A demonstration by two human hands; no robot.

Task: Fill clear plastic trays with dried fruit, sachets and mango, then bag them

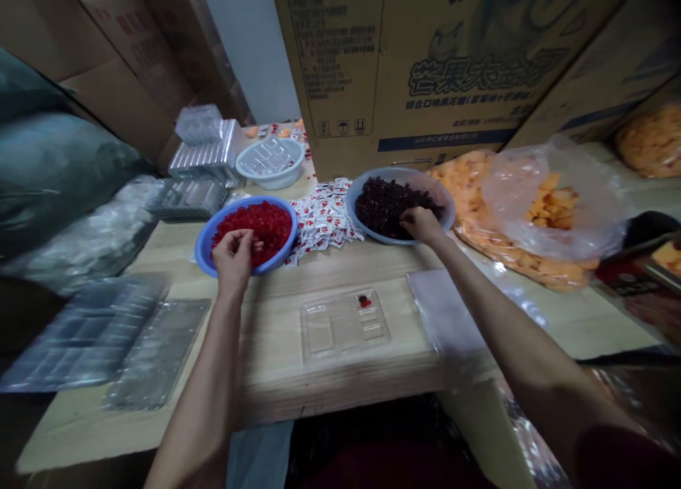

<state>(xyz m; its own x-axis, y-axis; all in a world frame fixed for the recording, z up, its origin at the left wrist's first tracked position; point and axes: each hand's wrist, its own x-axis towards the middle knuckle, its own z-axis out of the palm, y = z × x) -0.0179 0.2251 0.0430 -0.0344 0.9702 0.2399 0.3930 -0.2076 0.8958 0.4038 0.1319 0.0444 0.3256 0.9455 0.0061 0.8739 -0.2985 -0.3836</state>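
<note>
My left hand (235, 253) is at the near side of a blue bowl (201, 251) of small red candies (274, 223). Its fingers are curled and pinched together, and what they hold is too small to make out. At the other bowl (447, 205), pale blue and filled with dark candies (391, 201), my right hand (420, 224) reaches in with its fingers closed; their tips are partly hidden among the pieces. Between my forearms a clear plastic tray (343, 340) lies on the table, with one dark and one red candy (364, 302) in a right-hand compartment.
Printed sachets (327, 216) are heaped between the bowls. Stacked clear trays (205, 148) and a small white basin (271, 180) stand behind. Flat plastic trays (159, 347) lie left, plastic sheets (444, 308) right. A bag of orange pieces (468, 184) and a large carton (340, 70) border the back.
</note>
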